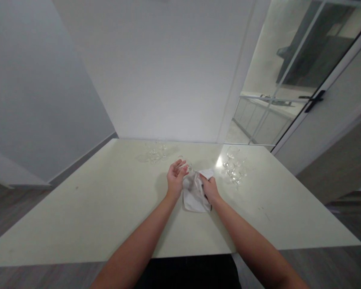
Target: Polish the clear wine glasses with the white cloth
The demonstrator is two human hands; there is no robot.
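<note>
Near the middle of the white table (pixel 108 208), my left hand (pixel 176 173) is closed around a clear glass (pixel 189 166), which lies tilted on its side in the fingers. A white cloth (pixel 195 196) hangs from my right hand (pixel 209 186), whose fingers are wrapped in its folds. The cloth meets the right end of the glass, and that end is hidden in the fabric. Further right stand several clear stemmed glasses (pixel 234 166) in a group. Another group of clear glasses (pixel 156 151) sits at the back left, too faint to tell their exact shape.
A white wall panel (pixel 168 72) rises straight behind the table's back edge. On the right is a glass-paned door (pixel 267 96) with a black handle (pixel 315 100). Light glares off the tabletop beside the right-hand glasses.
</note>
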